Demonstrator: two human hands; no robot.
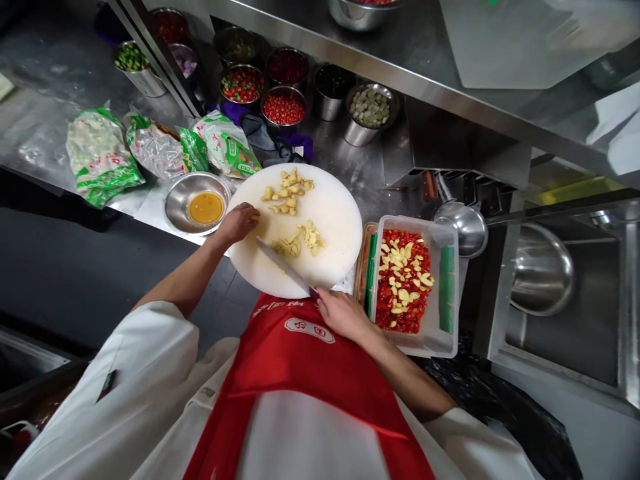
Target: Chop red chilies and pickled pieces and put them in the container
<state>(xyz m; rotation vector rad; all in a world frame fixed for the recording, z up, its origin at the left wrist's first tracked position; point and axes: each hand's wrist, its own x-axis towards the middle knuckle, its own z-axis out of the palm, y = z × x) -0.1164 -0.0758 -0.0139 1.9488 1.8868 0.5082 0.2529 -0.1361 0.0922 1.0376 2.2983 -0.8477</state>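
Note:
A round white cutting board (340,220) lies in front of my body. My right hand (341,312) is wrapped round the handle of a knife (284,265), whose blade slants up and left over the board. At the board's left edge, my left hand (241,223) has its fingers closed near a small yellowish piece, too small to make out clearly. Sliced ginger (312,238) sits in small piles right of the knife tip. Whole ginger pieces (290,190) rest farther back on the board.
A steel bowl (175,203) with yellow liquid stands left of the board. To the right is a plastic tub (453,293) of red peppers and pale slices. Plastic bags (103,157) and steel containers (359,135) stand behind. A metal shelf (400,73) overhangs the back.

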